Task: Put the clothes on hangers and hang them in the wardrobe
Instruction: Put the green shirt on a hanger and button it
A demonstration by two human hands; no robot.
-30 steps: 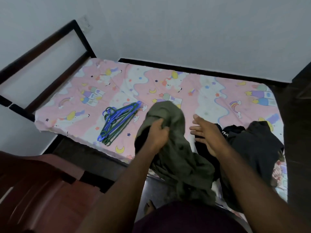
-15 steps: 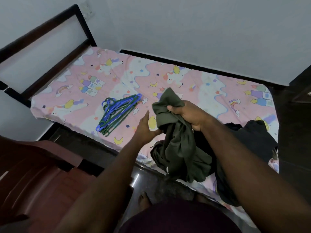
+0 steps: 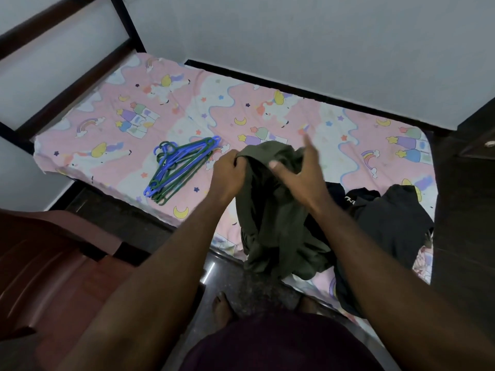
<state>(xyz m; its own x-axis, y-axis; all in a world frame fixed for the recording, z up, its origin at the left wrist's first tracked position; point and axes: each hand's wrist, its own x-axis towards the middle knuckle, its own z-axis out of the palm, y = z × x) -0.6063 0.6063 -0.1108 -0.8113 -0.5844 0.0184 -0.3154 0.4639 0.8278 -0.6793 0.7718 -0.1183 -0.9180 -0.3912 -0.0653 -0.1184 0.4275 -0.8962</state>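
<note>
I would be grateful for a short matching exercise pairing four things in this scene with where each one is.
1. green garment
2. hangers
3. dark clothes
4. chair

A. stacked on the bedsheet, untouched
B. on the floor at the left
C. held up in the left hand
D. piled at the bed's right end

Pairs: 1-C, 2-A, 3-D, 4-B

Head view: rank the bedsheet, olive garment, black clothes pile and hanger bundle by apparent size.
1. Bedsheet
2. Olive garment and black clothes pile: look alike, both partly hidden, so unranked
3. Hanger bundle
</note>
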